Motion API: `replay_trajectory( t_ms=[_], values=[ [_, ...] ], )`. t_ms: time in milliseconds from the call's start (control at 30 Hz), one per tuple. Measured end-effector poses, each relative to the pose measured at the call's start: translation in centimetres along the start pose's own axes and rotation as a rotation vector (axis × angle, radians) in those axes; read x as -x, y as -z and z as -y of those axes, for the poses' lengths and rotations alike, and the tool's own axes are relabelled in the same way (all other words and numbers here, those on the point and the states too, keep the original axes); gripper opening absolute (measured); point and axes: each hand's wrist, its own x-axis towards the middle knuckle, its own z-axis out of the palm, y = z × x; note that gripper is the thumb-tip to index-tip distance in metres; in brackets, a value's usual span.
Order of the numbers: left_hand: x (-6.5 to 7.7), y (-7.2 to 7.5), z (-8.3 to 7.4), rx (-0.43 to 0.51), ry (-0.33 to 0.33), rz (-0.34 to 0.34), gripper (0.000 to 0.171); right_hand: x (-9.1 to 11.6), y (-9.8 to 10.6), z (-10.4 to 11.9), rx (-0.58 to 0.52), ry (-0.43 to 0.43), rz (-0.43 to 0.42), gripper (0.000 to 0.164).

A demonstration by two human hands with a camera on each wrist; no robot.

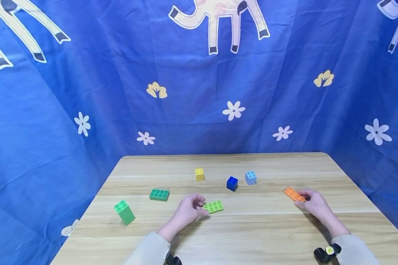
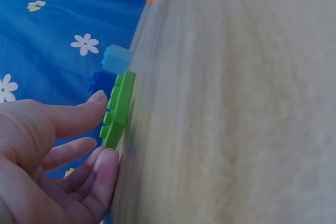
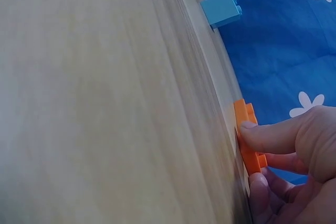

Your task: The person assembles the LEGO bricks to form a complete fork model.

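The left hand (image 1: 189, 209) pinches the light green flat brick (image 1: 213, 207) on the tabletop (image 1: 252, 235). The right hand (image 1: 313, 204) pinches the orange flat brick (image 1: 294, 194).

Wooden table (image 1: 252, 235), blue flowered curtain (image 1: 119, 92)

Bright, even light, soft shadows; head view sharp but bowed at edges; both wrist views blurry on wood grain.

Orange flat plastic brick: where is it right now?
In the head view the orange flat plastic brick lies on the wooden table at the right, pinched by the right hand, right of the light-blue cube brick.
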Motion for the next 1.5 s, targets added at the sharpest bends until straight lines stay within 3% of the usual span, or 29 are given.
replay_trajectory(
  t_ms=[400, 1000, 1267, 1500],
  values=[
    [-0.1, -0.6, 0.0, -0.112, -0.042, -0.005, 0.043, 0.1, -0.2, 0.1, 0.016, -0.012, -0.005, 0.046],
    [-0.2, -1.0, 0.1, -0.250, -0.070, -0.021, 0.037, 0.5, 0.3, 0.9, -0.027, -0.055, 0.014, 0.050],
    [-0.2, -0.6, 0.1, -0.215, -0.069, -0.007, 0.035, 0.9, -0.2, 1.7, -0.037, -0.003, 0.031, 0.048],
    [-0.4, 0.0, 0.4, -0.080, -0.026, 0.033, 0.034, 1.2, -0.9, 3.0, -0.062, 0.007, 0.051, 0.044]
  ],
)
